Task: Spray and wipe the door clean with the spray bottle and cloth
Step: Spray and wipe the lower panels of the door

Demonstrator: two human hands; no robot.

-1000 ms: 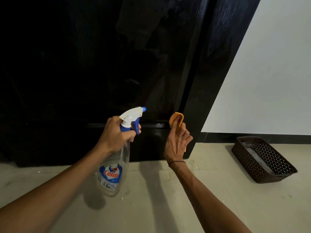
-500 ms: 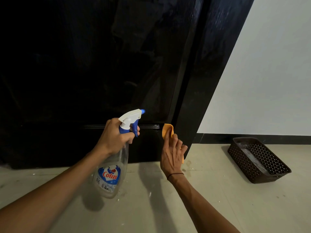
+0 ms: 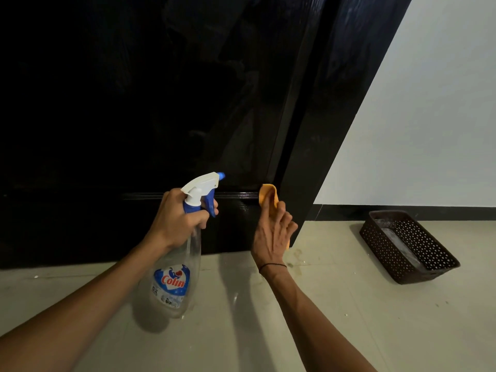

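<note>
A glossy black door fills the upper left, with a ridged horizontal moulding low down. My left hand grips the neck of a clear spray bottle with a white and blue trigger head; its nozzle points at the door's lower right. My right hand presses an orange cloth flat against the door's bottom right corner, just below the moulding and beside the black door frame. Most of the cloth is hidden under my palm.
A dark brown perforated plastic basket sits on the beige tiled floor at the right, near a white wall with a black skirting strip. Small white specks lie scattered on the floor.
My right hand with the cloth slid slightly left and down along the door's lower right corner. My left hand and the bottle stayed almost in place.
</note>
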